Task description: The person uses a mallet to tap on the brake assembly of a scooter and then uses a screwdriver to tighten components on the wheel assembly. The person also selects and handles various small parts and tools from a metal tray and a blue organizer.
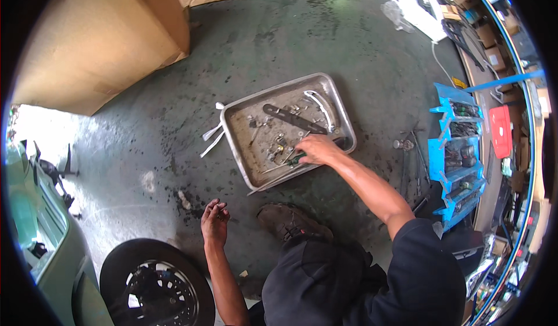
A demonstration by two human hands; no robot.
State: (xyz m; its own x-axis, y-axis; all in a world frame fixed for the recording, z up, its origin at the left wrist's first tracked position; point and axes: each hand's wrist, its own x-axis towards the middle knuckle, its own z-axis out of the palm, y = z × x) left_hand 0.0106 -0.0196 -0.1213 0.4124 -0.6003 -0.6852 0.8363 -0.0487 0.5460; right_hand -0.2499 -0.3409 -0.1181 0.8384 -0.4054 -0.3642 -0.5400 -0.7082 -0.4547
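My right hand (315, 149) reaches into the shallow metal tray (283, 89) on the floor. Its fingers close on the green handle of a screwdriver (297, 159), whose thin shaft points left along the tray's near side. Small bolts and clips (278, 149) lie loose around it. Beyond the hand are a flat dark bar (290, 118) and a curved white handle-like piece (321, 108). My left hand (215, 221) hovers over the floor left of my shoe, apart from the tray. Its fingers are curled together; what they hold, if anything, is too small to make out.
A large cardboard box (104, 41) stands at the far left. At lower left are a wheel (157, 285) and a pale green vehicle body (52, 233). On the right, a blue cantilever toolbox (459, 151) stands open beside crowded shelving, with a wrench (419, 154) on the floor near it.
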